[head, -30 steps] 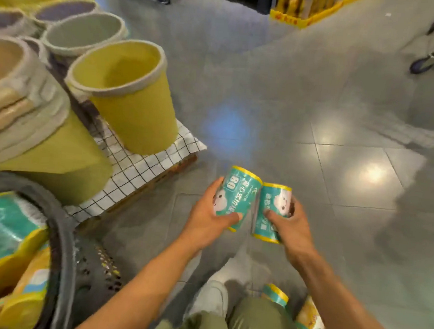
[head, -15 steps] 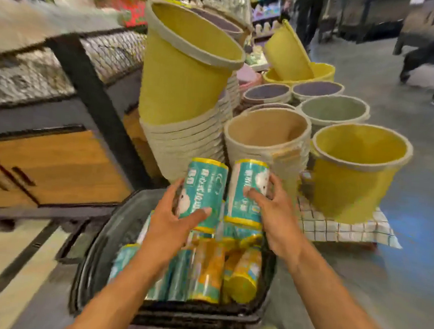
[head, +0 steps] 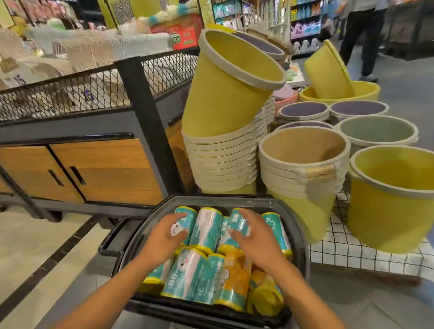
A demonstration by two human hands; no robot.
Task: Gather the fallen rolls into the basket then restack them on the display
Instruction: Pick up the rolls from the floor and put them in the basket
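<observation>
A black plastic basket (head: 301,251) sits on the floor in front of me, filled with several teal-and-yellow rolls (head: 207,229) lying side by side in two rows; one orange roll (head: 237,277) lies in the near row. My left hand (head: 164,239) rests on a teal roll (head: 184,222) at the far left of the back row, fingers wrapped over it. My right hand (head: 256,239) lies over another teal roll (head: 237,225) in the back row, fingers spread across its top.
Stacks of yellow and beige fabric bins (head: 223,107) stand just behind the basket on a checked cloth (head: 359,251). A mesh-sided display table with wooden cabinet doors (head: 101,170) stands to the left. A person's legs (head: 361,33) stand far back right.
Both hands have come down from above the basket and set the two teal rolls into its back row. The view has tilted up slightly.
</observation>
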